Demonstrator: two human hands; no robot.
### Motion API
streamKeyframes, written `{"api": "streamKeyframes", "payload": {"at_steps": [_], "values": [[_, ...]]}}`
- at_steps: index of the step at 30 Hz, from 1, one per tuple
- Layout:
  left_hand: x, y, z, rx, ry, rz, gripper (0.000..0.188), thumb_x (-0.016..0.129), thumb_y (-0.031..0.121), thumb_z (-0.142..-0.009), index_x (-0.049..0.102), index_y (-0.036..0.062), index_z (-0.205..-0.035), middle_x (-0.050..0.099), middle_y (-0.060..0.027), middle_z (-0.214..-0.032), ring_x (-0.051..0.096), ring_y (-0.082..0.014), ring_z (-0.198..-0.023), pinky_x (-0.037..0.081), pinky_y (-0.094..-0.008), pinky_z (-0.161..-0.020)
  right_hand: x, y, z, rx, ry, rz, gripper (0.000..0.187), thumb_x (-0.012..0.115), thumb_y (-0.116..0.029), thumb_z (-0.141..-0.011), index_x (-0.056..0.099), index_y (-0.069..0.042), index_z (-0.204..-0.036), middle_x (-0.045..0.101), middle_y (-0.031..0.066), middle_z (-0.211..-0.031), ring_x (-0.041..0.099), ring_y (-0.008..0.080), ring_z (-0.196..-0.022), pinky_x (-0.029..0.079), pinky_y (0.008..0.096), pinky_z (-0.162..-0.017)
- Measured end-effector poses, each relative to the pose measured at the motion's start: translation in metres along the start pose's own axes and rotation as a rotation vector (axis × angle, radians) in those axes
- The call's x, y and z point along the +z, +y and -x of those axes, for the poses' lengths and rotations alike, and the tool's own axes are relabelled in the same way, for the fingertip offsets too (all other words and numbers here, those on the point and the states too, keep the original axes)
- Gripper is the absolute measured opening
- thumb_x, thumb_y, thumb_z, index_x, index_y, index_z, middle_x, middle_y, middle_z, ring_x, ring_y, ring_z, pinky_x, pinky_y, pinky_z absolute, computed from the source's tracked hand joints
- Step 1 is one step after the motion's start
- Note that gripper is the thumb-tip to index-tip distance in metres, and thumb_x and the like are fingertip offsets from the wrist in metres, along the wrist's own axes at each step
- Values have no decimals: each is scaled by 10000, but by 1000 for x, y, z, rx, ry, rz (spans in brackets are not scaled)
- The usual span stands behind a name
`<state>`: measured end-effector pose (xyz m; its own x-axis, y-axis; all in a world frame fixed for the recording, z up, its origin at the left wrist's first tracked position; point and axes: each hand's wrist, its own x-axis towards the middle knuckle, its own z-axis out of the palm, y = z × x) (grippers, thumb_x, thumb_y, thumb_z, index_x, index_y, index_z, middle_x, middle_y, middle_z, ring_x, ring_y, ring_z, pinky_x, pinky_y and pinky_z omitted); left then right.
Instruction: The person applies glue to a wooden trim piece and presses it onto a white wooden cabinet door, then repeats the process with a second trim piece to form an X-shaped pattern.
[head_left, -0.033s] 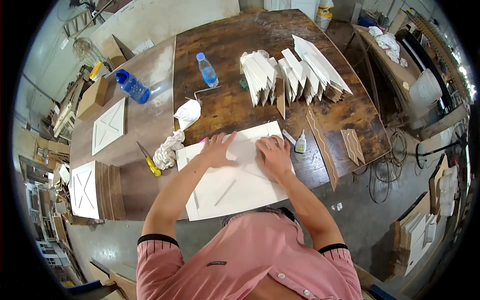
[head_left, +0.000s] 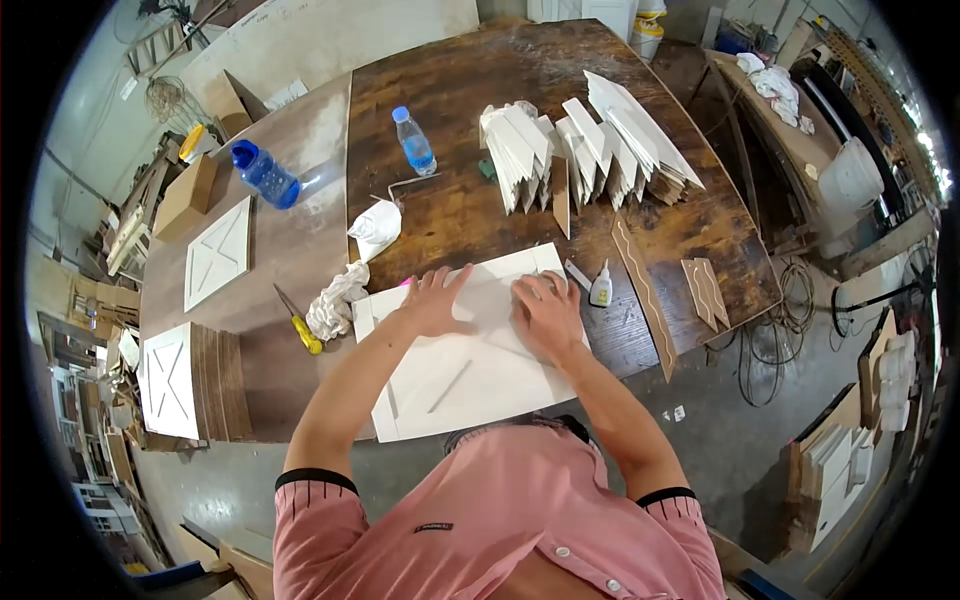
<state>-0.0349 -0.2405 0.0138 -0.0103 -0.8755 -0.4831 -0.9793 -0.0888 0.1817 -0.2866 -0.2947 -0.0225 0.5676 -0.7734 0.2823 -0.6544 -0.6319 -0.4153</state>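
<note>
A white panel (head_left: pixel 480 385) with thin strips along its edges lies flat on the table in front of me. My left hand (head_left: pixel 440 303) rests on its upper left part, fingers spread and palm down. Near the panel's upper right corner, my right hand (head_left: pixel 548 312) presses down with bent, slightly parted fingers, holding nothing that I can see. A small glue bottle (head_left: pixel 601 287) with a white nozzle stands just right of that hand. Farther right lie a long brown strip (head_left: pixel 645 300) and short brown pieces (head_left: pixel 705 293), all bearing wavy lines of glue. Part of the panel is hidden under my hands.
White strips (head_left: pixel 600 145) stand bundled at the table's back. Left of the panel are a crumpled cloth (head_left: pixel 337 302), a yellow-handled tool (head_left: pixel 305 335), a white bag (head_left: pixel 376 230), stacked panels (head_left: pixel 170 385) and one single panel (head_left: pixel 218 252). Two bottles, blue (head_left: pixel 265 175) and clear (head_left: pixel 415 143), stand farther back.
</note>
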Motion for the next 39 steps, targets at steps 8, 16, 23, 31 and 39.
{"api": "streamKeyframes", "payload": {"at_steps": [8, 16, 23, 31, 39], "values": [[1, 1, -1, 8, -2, -8, 1315, 807, 711, -756, 52, 228, -1718, 226, -299, -1684, 236, -488, -1561, 217, -659, -1262, -1, 0, 0, -18, 50, -27, 249, 634, -220, -934, 684, -183, -1175, 661, -6, -1297, 514, 337, -1352, 364, 632, -1129], [0, 0, -1, 0, -21, -19, 1317, 787, 741, -764, 33, 235, -1717, 212, -299, -1690, 227, -491, -1566, 216, -665, -1262, -4, 0, 1, -27, 50, -6, 290, 695, -228, -909, 734, -207, -1196, 653, -24, -1312, 515, 301, -1324, 366, 610, -1120], [4, -2, -2, 6, -6, -24, 1324, 789, 742, -756, 34, 234, -1718, 216, -299, -1688, 222, -497, -1567, 212, -666, -1260, -9, -4, 1, -19, 17, -23, 298, 620, -213, -935, 693, -164, -1220, 662, 10, -1320, 511, 332, -1366, 339, 602, -1143], [0, 0, -1, -6, -27, -17, 1320, 797, 726, -762, 42, 219, -1718, 198, -295, -1700, 205, -482, -1579, 199, -655, -1268, -6, -3, 1, -8, -5, 1, 319, 605, -221, -944, 685, -168, -1248, 645, 4, -1347, 492, 316, -1390, 331, 601, -1156], [3, -3, 0, -12, -17, 6, 1292, 785, 722, -775, 51, 232, -1719, 204, -276, -1701, 197, -470, -1581, 182, -662, -1269, -6, -5, 0, 12, -39, 5, 292, 605, -247, -955, 681, -193, -1231, 634, -8, -1348, 478, 301, -1407, 313, 622, -1186]]}}
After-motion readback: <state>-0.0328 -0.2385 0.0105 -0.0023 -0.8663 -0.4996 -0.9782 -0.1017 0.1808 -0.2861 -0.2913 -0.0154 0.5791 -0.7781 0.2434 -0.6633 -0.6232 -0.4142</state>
